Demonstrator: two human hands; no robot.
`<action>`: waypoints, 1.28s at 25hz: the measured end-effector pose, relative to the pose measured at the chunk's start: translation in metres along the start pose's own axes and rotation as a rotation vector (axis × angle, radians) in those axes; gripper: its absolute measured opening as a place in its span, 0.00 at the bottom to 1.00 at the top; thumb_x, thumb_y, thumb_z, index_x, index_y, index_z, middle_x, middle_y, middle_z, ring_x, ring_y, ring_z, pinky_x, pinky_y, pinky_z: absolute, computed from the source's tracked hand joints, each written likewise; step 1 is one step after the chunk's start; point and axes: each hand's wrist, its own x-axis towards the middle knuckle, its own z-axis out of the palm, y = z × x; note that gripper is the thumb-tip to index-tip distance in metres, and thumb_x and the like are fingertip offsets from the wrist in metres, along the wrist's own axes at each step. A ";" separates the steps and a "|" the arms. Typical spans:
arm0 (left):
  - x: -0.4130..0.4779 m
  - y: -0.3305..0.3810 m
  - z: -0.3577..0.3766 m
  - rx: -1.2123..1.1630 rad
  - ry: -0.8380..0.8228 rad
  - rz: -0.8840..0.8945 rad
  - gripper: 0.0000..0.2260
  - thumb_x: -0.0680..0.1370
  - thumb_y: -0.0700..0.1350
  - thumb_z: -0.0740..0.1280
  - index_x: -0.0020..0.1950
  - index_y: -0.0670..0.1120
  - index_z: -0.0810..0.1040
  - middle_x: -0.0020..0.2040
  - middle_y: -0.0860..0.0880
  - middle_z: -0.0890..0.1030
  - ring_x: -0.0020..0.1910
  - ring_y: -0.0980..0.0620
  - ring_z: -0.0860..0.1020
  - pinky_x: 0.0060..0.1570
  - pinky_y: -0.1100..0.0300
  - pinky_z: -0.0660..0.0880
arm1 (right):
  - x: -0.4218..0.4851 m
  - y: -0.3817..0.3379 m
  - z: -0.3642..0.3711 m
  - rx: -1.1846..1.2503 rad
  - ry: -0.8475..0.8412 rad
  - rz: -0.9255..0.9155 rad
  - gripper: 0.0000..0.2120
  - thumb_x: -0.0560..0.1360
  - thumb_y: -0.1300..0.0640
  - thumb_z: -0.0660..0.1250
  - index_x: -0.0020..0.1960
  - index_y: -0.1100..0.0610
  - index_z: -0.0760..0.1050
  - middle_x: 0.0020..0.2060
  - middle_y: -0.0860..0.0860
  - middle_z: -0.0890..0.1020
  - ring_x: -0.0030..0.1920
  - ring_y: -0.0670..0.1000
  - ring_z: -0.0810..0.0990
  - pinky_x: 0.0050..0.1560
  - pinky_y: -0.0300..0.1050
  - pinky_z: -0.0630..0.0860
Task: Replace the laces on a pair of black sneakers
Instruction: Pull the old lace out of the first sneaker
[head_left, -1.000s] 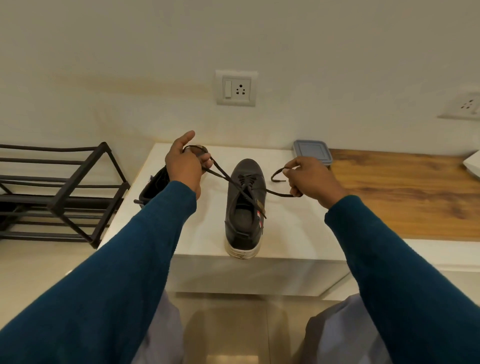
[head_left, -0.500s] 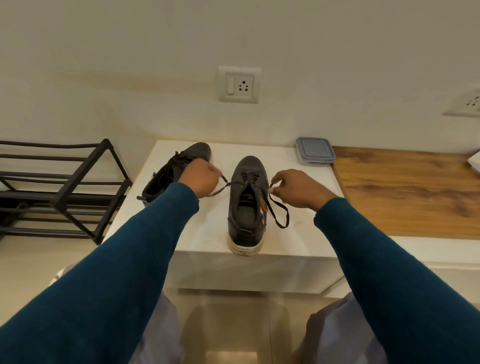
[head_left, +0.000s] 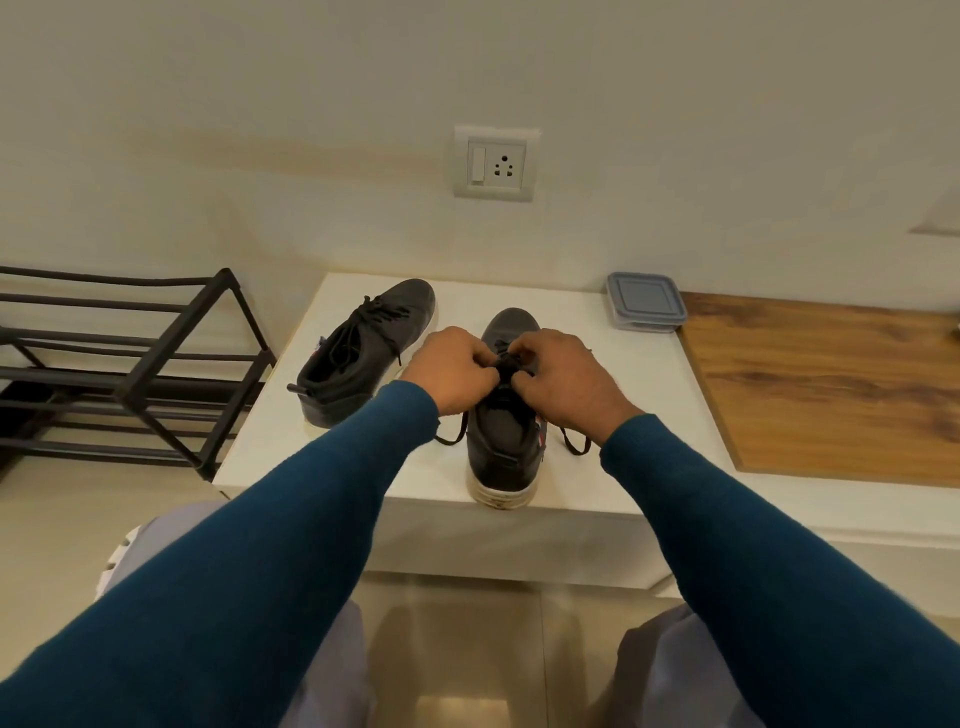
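Since the lace (head_left: 451, 441) looks soft, limp and light, we pinch it close to the sneaker (head_left: 501, 457), left hand (head_left: 451, 370) and right hand (head_left: 567, 382) together, both curled on it.

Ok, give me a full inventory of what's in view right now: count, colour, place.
laced sneaker: 1, black, table's left side.
near sneaker: 1, black, pale sole, table's front edge.
lace: 1, black, in the near sneaker, ends trailing both sides.
table: 1, white, against the wall.
container: 1, grey, lidded, table's back right corner.
wooden surface: 1, brown, right of the table.
rack: 1, black, left of the table.
wall socket: 1, white, above the table.
sleeves: 2, blue, both forearms.
left hand: 1, pinching the lace over the near sneaker.
right hand: 1, pinching the lace beside it.
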 end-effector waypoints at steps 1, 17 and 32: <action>0.003 -0.002 -0.003 -0.130 -0.028 -0.071 0.10 0.76 0.37 0.68 0.53 0.46 0.85 0.45 0.44 0.85 0.44 0.44 0.85 0.47 0.50 0.84 | 0.000 -0.001 0.003 0.041 0.027 0.035 0.14 0.75 0.59 0.66 0.61 0.53 0.78 0.55 0.51 0.80 0.51 0.51 0.78 0.52 0.47 0.78; 0.008 -0.011 -0.007 -0.380 -0.116 -0.225 0.10 0.76 0.34 0.70 0.53 0.46 0.83 0.48 0.44 0.85 0.37 0.48 0.86 0.35 0.61 0.81 | 0.004 0.004 0.012 0.864 0.273 0.607 0.09 0.80 0.61 0.61 0.56 0.64 0.76 0.43 0.57 0.81 0.44 0.57 0.82 0.50 0.58 0.82; 0.003 -0.006 -0.008 -0.385 -0.125 -0.205 0.10 0.76 0.33 0.70 0.53 0.46 0.83 0.50 0.44 0.84 0.43 0.46 0.86 0.40 0.58 0.83 | 0.008 0.007 -0.015 0.842 0.559 0.545 0.04 0.80 0.59 0.62 0.53 0.57 0.73 0.50 0.54 0.77 0.53 0.52 0.77 0.60 0.55 0.78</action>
